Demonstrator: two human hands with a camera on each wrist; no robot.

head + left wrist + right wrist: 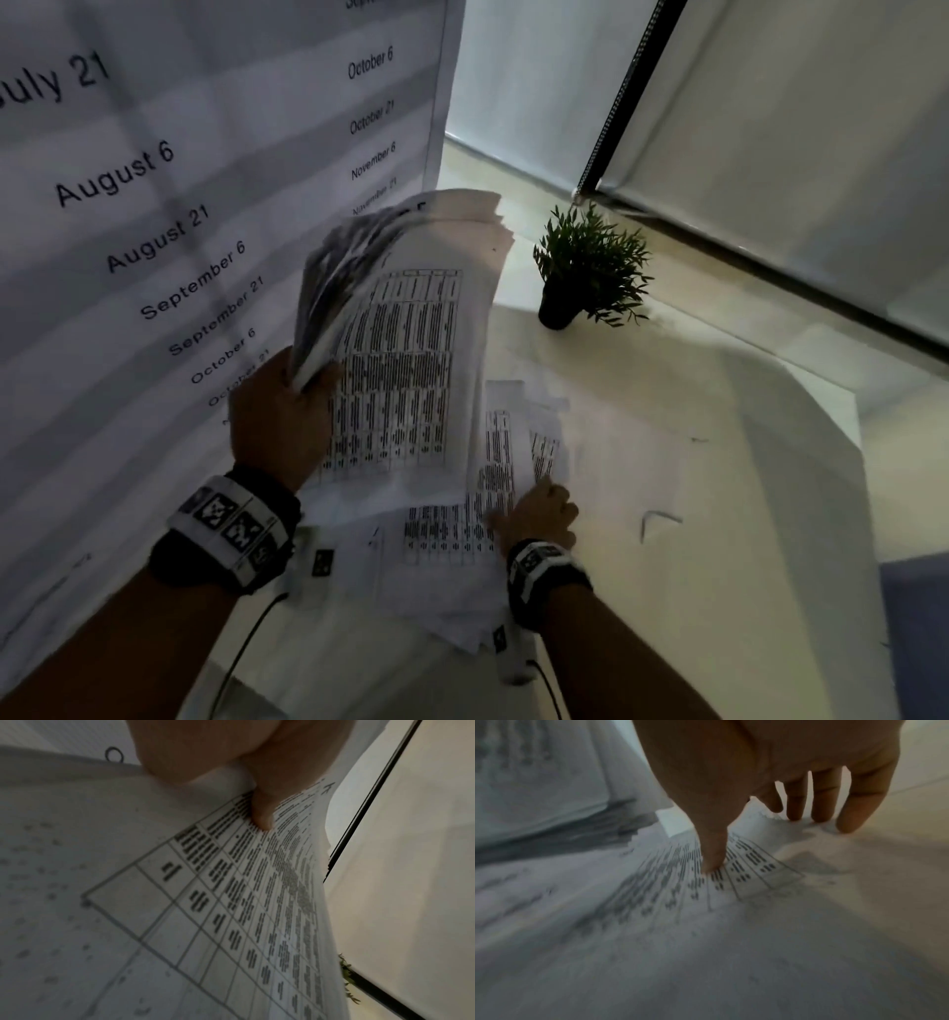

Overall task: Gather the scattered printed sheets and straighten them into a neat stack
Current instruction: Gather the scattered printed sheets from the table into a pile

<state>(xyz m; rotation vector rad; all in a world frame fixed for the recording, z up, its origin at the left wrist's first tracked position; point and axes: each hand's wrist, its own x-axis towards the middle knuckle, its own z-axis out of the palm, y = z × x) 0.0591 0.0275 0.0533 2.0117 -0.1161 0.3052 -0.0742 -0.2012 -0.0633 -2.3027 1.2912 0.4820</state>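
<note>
Paper: white sheets printed with black tables, some held as a sheaf (411,329), the rest loose sheets (462,534) lying overlapped on the tabletop (667,411).
Left hand: the left hand (280,416) grips the sheaf at its lower left edge, lifted off the tabletop and tilted, its far end fanned and uneven; in the left wrist view the thumb (262,815) presses on the printed table of the top page.
Right hand: the right hand (539,514) is down on the loose sheets near the tabletop's front edge; in the right wrist view the thumb (713,852) presses on a printed page, while the fingers (857,807) reach straight down at that page's far edge, tips at the surface. Whether they pinch the page cannot be told.
Loose sheets: spread askew from under the sheaf toward the front edge, corners sticking out at different angles.
Plant: a small green plant (590,262) in a dark pot stands toward the tabletop's back edge, well apart from the papers.
Wall chart: a large sheet of dates (179,205) hangs along the left side.
Wrists: each wears a strapped band (231,529) with black-and-white markers.
</note>
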